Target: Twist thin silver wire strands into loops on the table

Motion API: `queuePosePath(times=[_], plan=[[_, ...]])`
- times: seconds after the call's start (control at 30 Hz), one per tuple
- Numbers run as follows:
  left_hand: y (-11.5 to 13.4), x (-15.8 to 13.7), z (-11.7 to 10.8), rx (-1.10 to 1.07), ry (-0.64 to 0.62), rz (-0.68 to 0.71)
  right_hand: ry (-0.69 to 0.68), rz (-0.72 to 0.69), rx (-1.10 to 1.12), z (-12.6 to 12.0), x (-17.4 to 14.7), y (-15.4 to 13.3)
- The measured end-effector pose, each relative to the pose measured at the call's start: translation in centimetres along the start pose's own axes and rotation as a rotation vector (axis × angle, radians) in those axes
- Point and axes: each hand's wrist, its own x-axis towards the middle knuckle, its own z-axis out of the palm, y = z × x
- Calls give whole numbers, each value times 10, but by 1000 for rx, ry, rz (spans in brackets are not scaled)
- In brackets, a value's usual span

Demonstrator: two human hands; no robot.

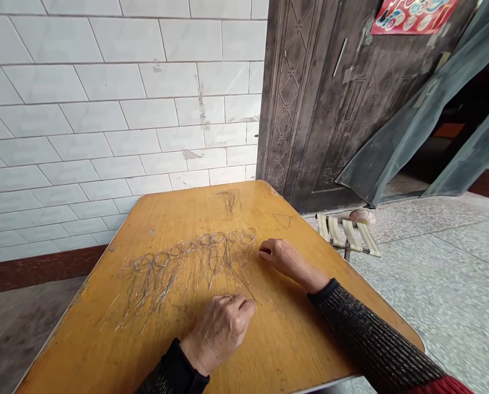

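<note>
Several thin metal wires with looped tops (174, 253) lie in a slanting row across the wooden table, their straight tails pointing toward me. My left hand (222, 330) rests just in front of the row, palm down, with its fingers curled and its thumb and forefinger pinched at the tail of a thin wire (244, 279). At the row's right end, my right hand (285, 261) is closed beside the last loop (249, 235), fingertips together on a thin wire. The exact grip points are too fine to make out.
Loose straight wires (230, 200) lie near the far edge of the table (306, 328), and a bent wire (283, 220) lies at its right. White wall tiles (117, 82) rise behind. A folding stool (347, 235) stands right of the table, before a dark door (310, 109) and a curtain (412, 126).
</note>
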Motion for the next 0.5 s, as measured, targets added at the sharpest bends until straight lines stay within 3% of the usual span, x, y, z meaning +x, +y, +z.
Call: queuePosePath(times=[0.13, 0.5], plan=[[3, 0, -2, -8, 6, 88, -7, -177, 38, 7, -11, -22], [5, -1, 0, 11, 4, 174, -124, -181, -29, 26, -24, -45]])
